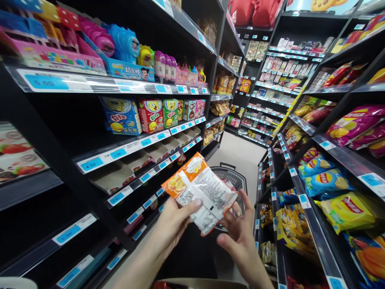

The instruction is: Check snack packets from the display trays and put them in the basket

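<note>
An orange and white snack packet (pixel 200 190) is held up in front of me, its printed back turned toward my face. My left hand (pixel 179 216) grips its lower left side, thumb on top and fingers underneath. At the packet's right edge, my right hand (pixel 239 237) has its thumb and fingers spread apart; its fingertips are near or lightly against the packet, and I cannot tell which. A ring shows on one finger of that hand. Behind the packet stands a dark shopping basket (pixel 244 176), partly hidden, with something reddish in it.
Shelves on the left bear boxed snacks (pixel 122 116), candy toys (pixel 124 44) and several open cartons (pixel 132 160). Chip bags (pixel 353 210) fill the right-hand shelves. Between them, a narrow aisle floor (pixel 240 150) leads to the back shelves (pixel 279 76). A cardboard box edge (pixel 201 283) is at the bottom.
</note>
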A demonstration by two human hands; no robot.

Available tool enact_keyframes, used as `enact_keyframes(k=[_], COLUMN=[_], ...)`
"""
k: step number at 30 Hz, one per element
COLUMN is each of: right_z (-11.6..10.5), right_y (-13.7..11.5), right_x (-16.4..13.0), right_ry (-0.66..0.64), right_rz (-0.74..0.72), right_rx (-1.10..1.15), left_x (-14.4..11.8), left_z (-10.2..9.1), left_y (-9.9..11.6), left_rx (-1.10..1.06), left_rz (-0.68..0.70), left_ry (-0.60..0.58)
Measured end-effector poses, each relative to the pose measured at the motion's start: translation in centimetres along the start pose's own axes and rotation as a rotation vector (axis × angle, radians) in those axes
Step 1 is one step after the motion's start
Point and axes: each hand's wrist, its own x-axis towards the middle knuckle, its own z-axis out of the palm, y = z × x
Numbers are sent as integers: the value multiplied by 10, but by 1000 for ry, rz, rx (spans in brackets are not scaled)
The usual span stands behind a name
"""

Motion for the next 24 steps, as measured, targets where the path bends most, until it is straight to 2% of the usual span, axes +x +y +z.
enact_keyframes(k=[3, 6, 10, 12, 13, 15, 18, 21, 24], right_z=[7, 1, -13, -19, -21, -26, -35, -45, -53], right_y=[15, 19, 3, -7, -11, -18, -25, -29, -30], right_x=[-2, 0, 4, 7, 8, 10, 9, 4, -2], right_ry=[149, 255, 161, 75, 62, 116, 182, 46, -15], right_rz=[-16, -53, -54, -66, -81, -110, -82, -31, -52], right_rx=[-121, -216, -205, -172, -176, -233, -309, -270, -350], left_x=[-4, -6, -4, -2, -2, 0, 1, 3, 4], left_z=[4, 2, -12, -19, -21, -23, -22, -21, -19], left_y=[-4, 2, 16, 19, 20, 18, 13, 11, 10], left_rx=[45, 146, 194, 158, 156, 199, 346, 526, 541], left_rz=[-44, -46, 49, 82, 87, 93, 130, 192, 318], left_ry=[-97, -170, -193, -257, -296, -350, -321, -261, -201])
